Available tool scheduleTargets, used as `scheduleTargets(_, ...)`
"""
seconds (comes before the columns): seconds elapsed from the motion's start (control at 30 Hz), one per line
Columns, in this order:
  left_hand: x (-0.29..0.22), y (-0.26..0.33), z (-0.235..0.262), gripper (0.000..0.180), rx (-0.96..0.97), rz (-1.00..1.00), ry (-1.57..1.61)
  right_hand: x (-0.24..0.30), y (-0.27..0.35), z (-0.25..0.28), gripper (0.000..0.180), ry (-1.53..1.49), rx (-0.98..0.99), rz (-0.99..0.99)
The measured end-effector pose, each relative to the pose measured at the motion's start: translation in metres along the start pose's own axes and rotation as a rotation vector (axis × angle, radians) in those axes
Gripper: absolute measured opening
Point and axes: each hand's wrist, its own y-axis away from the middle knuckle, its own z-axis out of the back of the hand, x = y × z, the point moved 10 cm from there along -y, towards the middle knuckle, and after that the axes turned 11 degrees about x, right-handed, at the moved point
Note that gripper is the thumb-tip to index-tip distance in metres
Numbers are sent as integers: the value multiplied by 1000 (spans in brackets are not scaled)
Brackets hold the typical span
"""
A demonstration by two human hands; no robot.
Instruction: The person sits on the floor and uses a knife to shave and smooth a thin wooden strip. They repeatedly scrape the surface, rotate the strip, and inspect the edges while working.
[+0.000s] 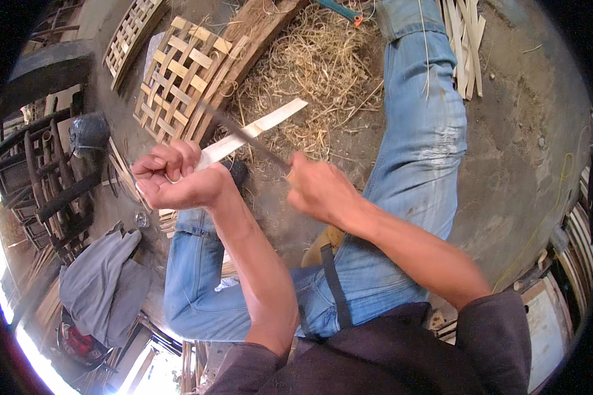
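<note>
I see my left hand (171, 176) clenched around the near end of a pale bamboo strip (257, 130), angling it out above the shavings (316, 59), so my right hand (319, 191), fisted on the knife (247, 136), lays the blade across it.

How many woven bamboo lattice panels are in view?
2. One lattice panel leans on the ground ahead of the left hand; a second panel lies beyond it at the upper left, partly cut off. Others may be hidden.
</note>
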Motion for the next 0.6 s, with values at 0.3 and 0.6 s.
scheduleTargets(0.3, -4, 7, 2, 23, -59, -11, -38, 3, 5, -3, 29, 50, 44, -92)
scheduleTargets(0.6, 5, 1, 9, 22, -66, 41, -45, 22, 0, 10, 33, 123, -6, 40)
